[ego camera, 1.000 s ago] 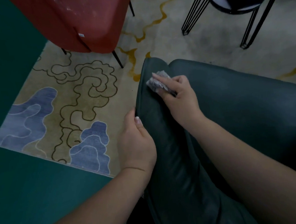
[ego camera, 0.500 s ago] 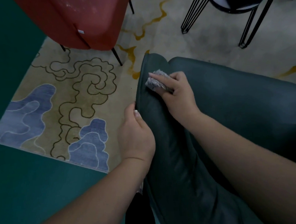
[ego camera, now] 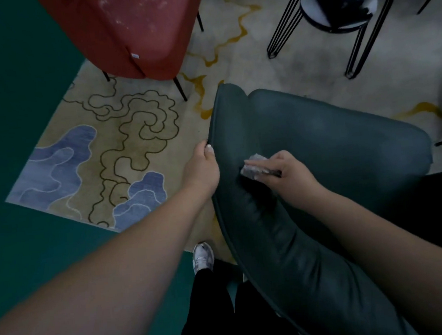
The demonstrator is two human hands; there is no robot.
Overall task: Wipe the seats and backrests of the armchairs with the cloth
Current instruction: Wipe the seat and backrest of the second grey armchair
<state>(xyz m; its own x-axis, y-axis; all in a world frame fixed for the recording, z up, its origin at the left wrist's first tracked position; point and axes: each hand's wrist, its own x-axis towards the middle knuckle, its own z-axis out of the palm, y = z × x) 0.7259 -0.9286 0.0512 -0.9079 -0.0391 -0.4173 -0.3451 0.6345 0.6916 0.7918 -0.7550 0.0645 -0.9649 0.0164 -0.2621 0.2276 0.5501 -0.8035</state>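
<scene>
At the bottom of the head view, just below the arms, a pale shoe (ego camera: pixel 202 257) stands on the dark green floor (ego camera: pixel 38 258) close to the edge of the patterned rug (ego camera: pixel 88 155). Above it the left hand (ego camera: pixel 201 168) grips the outer rim of the green armchair (ego camera: pixel 330 144), thumb on top and the other fingers curled out of sight behind the padded edge, apparently steadying it. Just beside it, the right hand (ego camera: pixel 288 173) holds the cloth (ego camera: pixel 254 166) pressed against the armchair's inner upholstery, near the rim. The cloth is bunched under the right fingers (ego camera: pixel 260 161), which lie across its top, while its grey folds stick out below and ahead of the fingertips and touch the leather. As for progress, the wiping of this chair looks to be in hand, yet no streak or sheen shows which parts are done; the broad cushion beyond the hands likely remains. Farther off, the red armchair (ego camera: pixel 131 29) shows whitish marks on its surface, so it probably awaits cleaning. To the far right stands a black wire-legged stool (ego camera: pixel 339 10).
</scene>
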